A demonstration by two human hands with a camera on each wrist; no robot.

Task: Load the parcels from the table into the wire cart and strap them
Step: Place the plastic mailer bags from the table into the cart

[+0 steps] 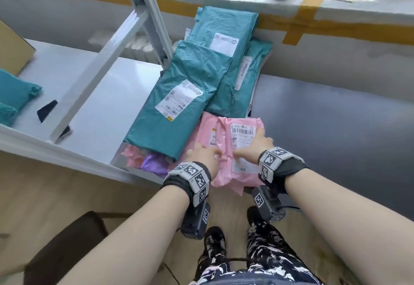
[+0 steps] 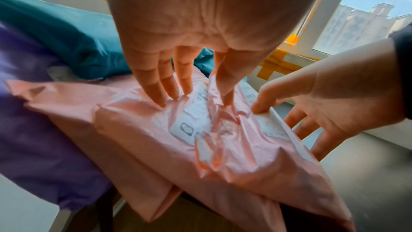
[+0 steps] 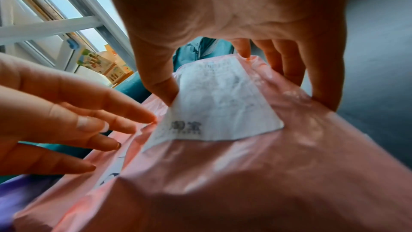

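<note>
- Head view: a pink parcel (image 1: 240,150) is seen at the near end of a heap of mailers on the white counter (image 1: 89,105), overhanging its front edge. The left hand (image 1: 202,156) is laid on the parcel's left side, its fingers reaching over the plastic. The right hand (image 1: 257,143) is set on the parcel's right half, thumb on the shipping label (image 1: 243,133). A large teal parcel (image 1: 177,103) lies just behind, overlapping more teal mailers; a purple parcel (image 1: 154,165) is tucked under the heap at the counter edge.
- Left wrist view: the fingers (image 2: 156,93) of the left hand (image 2: 189,33) are held straight and slightly spread, their tips pressed into the pink parcel (image 2: 223,156), which is puckered between them. The right hand (image 2: 330,98) is seen at the parcel's far edge, thumb on top, fingers spread below.
- Right wrist view: the right hand (image 3: 234,15) is arched over the pink parcel (image 3: 245,174); its thumb (image 3: 160,85) is pressed on the label (image 3: 218,103), the remaining fingers curled around the right edge. The left hand (image 3: 55,112) touches the plastic with straight fingers.
</note>
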